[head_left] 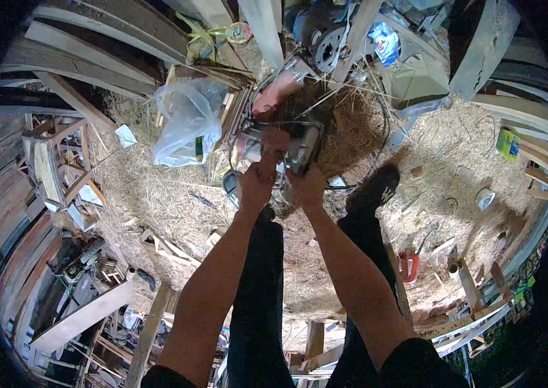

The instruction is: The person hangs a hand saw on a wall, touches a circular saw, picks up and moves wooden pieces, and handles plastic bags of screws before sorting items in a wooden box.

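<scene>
In front of my feet is a machine with a silvery metal body [302, 150] and dark cables around it; its exact kind is unclear. My left hand [257, 183] is closed at its near left side, just below a reddish-brown block [275, 138]. What its fingers hold is hidden. My right hand [306, 185] grips the near edge of the metal body, fingers curled against it. Behind the machine lies a blurred pinkish-red shape [279, 90].
Straw and shavings cover the ground [170, 194]. A clear plastic bag [190, 119] leans on stacked boards to the left. A round-faced machine [329, 48] stands behind. My shoe [374, 187] is close on the right. A red-handled saw [408, 266] lies farther right; timber surrounds everything.
</scene>
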{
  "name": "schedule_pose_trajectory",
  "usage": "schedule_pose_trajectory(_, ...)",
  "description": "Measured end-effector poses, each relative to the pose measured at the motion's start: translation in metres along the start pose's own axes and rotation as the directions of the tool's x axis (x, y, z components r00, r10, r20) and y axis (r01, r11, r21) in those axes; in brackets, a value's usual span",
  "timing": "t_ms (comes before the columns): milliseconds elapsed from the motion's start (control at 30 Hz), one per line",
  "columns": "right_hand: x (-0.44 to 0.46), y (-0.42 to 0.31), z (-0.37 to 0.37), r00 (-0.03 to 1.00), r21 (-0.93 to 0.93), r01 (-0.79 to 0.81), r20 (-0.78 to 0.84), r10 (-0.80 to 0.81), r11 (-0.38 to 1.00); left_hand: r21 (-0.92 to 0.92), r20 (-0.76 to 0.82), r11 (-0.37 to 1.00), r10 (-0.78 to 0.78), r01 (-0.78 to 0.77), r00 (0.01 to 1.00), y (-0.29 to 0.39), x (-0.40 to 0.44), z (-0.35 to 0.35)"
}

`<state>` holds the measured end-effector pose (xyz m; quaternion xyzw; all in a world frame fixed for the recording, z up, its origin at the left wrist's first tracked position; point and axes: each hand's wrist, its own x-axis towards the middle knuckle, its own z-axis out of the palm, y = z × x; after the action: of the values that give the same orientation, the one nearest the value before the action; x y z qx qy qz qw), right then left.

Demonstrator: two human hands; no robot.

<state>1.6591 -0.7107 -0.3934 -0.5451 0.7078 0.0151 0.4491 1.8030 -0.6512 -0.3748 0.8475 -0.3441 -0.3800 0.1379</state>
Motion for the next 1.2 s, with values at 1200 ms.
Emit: schedule_pose_trajectory(1200,0.029,0.006,-0.232,0.993,-0.01,-0.024,0.112,0.025,1.0,-0.108,0.068,0.992,-0.065,0.072,0.996,0.194,-0.057,0.052)
